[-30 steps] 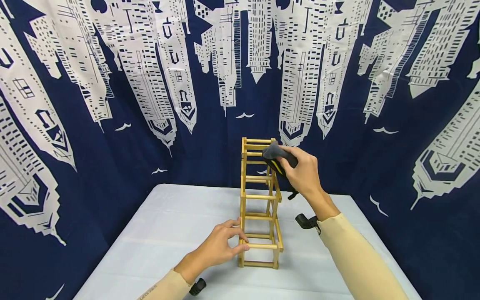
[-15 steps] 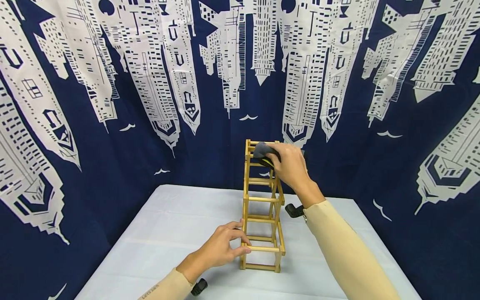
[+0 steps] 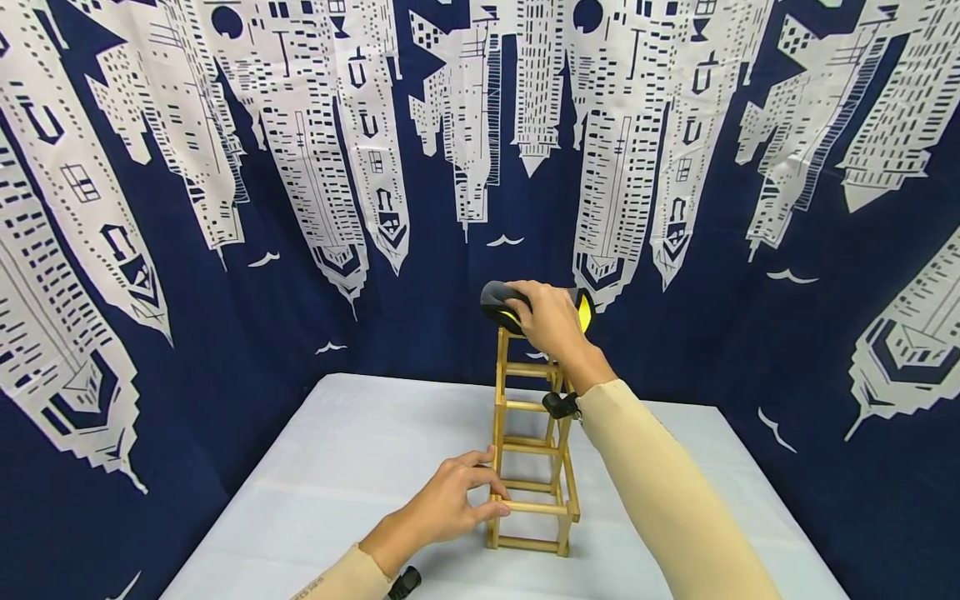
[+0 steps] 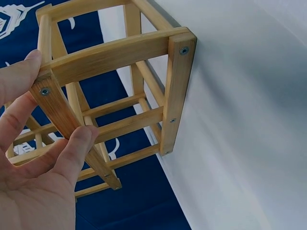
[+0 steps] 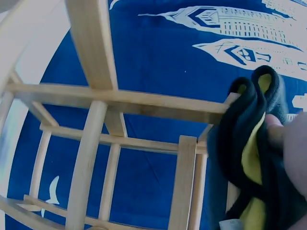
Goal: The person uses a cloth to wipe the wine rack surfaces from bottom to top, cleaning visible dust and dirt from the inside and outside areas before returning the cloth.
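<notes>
A stepped wooden rack [image 3: 534,507] of light bars stands on the white table. My left hand [image 3: 453,496] grips the left post and rail of its low front tier; the left wrist view shows thumb and fingers on either side of a screwed wooden bar [image 4: 67,112]. High at the back, my right hand [image 3: 553,321] holds a folded dark grey cloth [image 3: 493,298] with yellow inner faces across the rack's top. In the right wrist view the cloth [image 5: 252,158] overlaps the end of a top bar, and a small pale tag [image 5: 231,224] shows at its bottom.
The white table [image 3: 360,433] extends to both sides of the rack. Behind it hangs a dark blue curtain [image 3: 435,333] printed with white buildings. Black camera mounts [image 3: 558,406] sit at the wrists.
My right hand has moved left with the cloth, from the right of the rack's top to over it. The left hand keeps its grip; the view has shifted slightly.
</notes>
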Motion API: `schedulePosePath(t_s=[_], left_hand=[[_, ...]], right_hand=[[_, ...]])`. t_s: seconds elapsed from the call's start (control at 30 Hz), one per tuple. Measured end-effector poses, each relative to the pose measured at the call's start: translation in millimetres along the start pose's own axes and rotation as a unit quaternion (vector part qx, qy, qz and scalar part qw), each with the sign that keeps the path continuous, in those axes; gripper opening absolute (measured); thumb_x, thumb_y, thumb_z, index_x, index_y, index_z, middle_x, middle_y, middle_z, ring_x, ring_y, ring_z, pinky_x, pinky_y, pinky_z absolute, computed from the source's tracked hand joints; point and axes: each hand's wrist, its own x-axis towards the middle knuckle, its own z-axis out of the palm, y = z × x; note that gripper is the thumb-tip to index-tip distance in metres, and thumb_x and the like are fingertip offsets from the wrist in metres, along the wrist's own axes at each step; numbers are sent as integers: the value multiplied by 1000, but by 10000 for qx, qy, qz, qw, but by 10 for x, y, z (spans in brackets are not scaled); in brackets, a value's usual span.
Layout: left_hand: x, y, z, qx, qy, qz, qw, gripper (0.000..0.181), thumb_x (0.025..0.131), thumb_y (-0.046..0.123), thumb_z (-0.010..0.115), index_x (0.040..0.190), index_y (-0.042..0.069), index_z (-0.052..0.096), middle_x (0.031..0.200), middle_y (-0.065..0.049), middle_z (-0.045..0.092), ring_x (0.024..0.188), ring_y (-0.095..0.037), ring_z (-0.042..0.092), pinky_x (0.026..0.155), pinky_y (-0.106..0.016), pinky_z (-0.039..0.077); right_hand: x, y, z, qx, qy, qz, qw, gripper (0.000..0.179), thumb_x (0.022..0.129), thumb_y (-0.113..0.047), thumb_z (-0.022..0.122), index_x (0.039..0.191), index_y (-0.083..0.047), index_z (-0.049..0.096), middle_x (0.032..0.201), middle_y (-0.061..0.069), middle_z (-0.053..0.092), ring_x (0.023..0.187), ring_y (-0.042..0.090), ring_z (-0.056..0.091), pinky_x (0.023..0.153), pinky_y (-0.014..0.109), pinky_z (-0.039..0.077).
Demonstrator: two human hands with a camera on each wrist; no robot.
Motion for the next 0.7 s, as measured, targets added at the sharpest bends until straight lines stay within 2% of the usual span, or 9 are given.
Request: schedulePosePath(t_s=[0.13, 0.2, 0.27, 0.3, 0.4, 0.53, 0.6, 0.7], left_hand=[[1, -2, 7, -5, 13, -23, 10000, 10, 104, 34, 92, 106, 25, 88, 160, -24, 71, 155, -41, 67, 127, -64, 58], [-1, -5, -10, -37, -9, -94, 9999, 10, 104, 34, 92, 106, 25, 88, 163, -25, 69, 156, -41, 67, 127, -64, 58], [7, 11, -19, -57, -52, -130, 9999, 10, 104, 34, 91, 106, 25, 88, 163, -24, 69, 156, -41, 66, 127, -64, 58], [11, 19, -25, -73, -67, -146, 9998, 10, 104, 34, 91, 105, 25, 88, 164, -24, 68, 157, -41, 66, 127, -65, 57], [23, 36, -38, -116, -112, -175, 9997, 10, 105, 34, 91, 105, 24, 88, 166, -26, 66, 157, -42, 65, 127, -66, 57], [31, 50, -30, -203, -158, -197, 9995, 10, 106, 32, 89, 106, 22, 88, 165, -29, 65, 158, -44, 64, 127, -67, 56], [28, 51, -14, -234, -154, -219, 9994, 9, 107, 31, 89, 107, 22, 87, 161, -27, 69, 159, -45, 63, 127, -67, 56], [16, 54, 13, -187, -107, -221, 9995, 9, 107, 31, 89, 108, 22, 86, 155, -23, 72, 158, -45, 63, 127, -65, 57]], right_hand=[[0, 4, 18, 79, -408, 201, 9989, 35, 120, -23, 67, 152, -13, 77, 138, 17, 84, 101, 38, 77, 114, 63, 54], [-10, -25, -4, 125, -528, 182, 9984, 36, 120, -22, 66, 154, -11, 75, 140, 18, 83, 106, 39, 78, 114, 62, 56], [-44, -11, -38, 105, -524, -4, 9986, 36, 120, -21, 67, 154, -9, 75, 144, 18, 82, 116, 41, 80, 113, 61, 60], [-64, -8, -53, 106, -484, -126, 9987, 36, 120, -20, 68, 153, -9, 76, 144, 18, 82, 122, 41, 80, 111, 59, 62], [-143, 2, -76, -12, -210, -632, 9978, 33, 116, -15, 74, 148, -9, 79, 147, 17, 81, 137, 41, 78, 117, 60, 62], [-280, 33, -62, -226, 276, -1242, 9916, 29, 110, -8, 80, 139, -10, 82, 138, 15, 85, 133, 37, 79, 105, 57, 62], [-349, 32, -71, -143, 452, -1425, 9887, 29, 107, -4, 81, 136, -9, 83, 132, 16, 86, 128, 37, 80, 97, 55, 61], [-452, 17, -125, 197, 536, -1592, 9856, 29, 107, 0, 81, 135, -6, 82, 129, 18, 85, 124, 39, 81, 100, 54, 66]])
